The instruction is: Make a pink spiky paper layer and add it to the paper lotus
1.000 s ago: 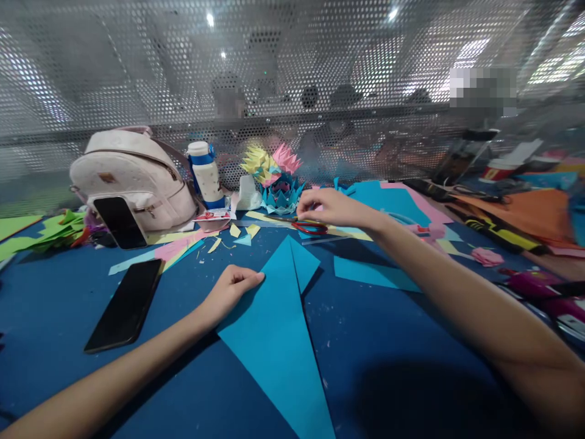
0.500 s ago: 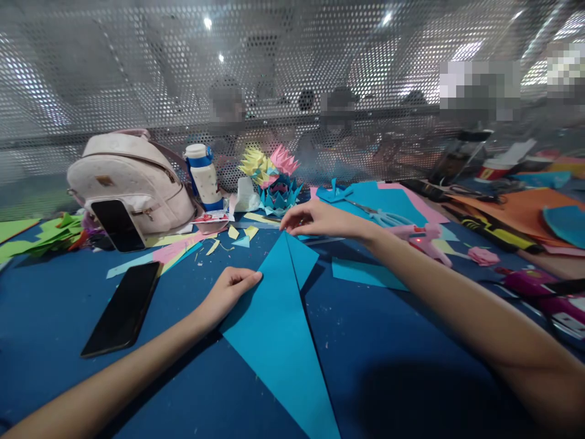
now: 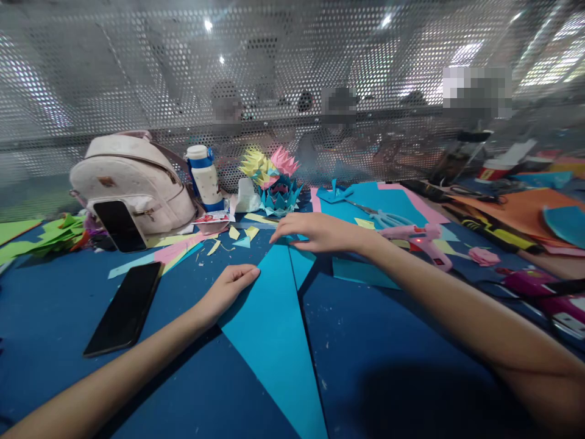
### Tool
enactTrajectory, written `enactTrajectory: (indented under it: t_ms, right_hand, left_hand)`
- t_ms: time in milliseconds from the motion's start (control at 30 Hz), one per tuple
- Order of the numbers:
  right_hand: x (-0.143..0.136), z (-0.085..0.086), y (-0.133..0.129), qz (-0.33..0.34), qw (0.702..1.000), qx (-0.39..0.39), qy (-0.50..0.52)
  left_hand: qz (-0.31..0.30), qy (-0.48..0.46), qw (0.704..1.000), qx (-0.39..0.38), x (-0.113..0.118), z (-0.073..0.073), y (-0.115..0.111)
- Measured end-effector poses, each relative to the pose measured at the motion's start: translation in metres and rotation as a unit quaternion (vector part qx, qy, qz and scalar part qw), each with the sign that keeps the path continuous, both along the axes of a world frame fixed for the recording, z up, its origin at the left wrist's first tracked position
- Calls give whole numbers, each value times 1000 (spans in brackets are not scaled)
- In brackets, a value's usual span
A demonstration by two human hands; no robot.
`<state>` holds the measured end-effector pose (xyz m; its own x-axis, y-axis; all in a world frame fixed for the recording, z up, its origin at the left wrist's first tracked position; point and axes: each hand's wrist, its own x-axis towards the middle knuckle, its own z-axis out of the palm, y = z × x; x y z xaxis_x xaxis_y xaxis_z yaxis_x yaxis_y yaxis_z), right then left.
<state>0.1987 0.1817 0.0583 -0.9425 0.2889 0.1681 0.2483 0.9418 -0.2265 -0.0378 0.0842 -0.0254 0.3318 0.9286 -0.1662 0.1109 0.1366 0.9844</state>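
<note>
A large folded sheet of blue paper (image 3: 274, 329) lies on the blue table in front of me, its narrow end pointing away and one layer folded over at the upper right. My left hand (image 3: 232, 289) pinches the paper's left edge between thumb and fingers. Over the far tip rests my right hand (image 3: 315, 233), its fingers bent and slightly spread on the paper, covering the tip. Another blue paper strip (image 3: 365, 272) lies just right of it, partly beneath the right forearm.
At the left are a phone (image 3: 124, 310), another phone (image 3: 119, 225) against a white backpack (image 3: 132, 177), and a bottle (image 3: 205, 178). Paper flowers (image 3: 280, 194) stand behind. To the right lie scissors (image 3: 388, 218), a pink glue gun (image 3: 423, 241) and a purple tool (image 3: 542, 292).
My right hand has moved slightly left and now covers the far tip with flatter fingers. The paper has shifted slightly left; my left hand keeps its hold.
</note>
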Motion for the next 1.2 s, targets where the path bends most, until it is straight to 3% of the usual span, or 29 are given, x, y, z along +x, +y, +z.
enactTrajectory:
  t_ms: [400, 733, 867, 1200]
  right_hand:
    - [0, 2, 4, 21, 997, -71, 14]
    - [-4, -5, 2, 12, 999, 16, 31]
    - [-11, -4, -3, 28, 998, 38, 42]
    - [-11, -4, -11, 55, 998, -30, -4]
  left_hand:
    - [-16, -20, 999, -31, -3, 4, 1]
    - [27, -71, 994, -73, -3, 9, 1]
    - [12, -93, 992, -89, -4, 7, 3]
    - [15, -107, 989, -97, -4, 7, 6]
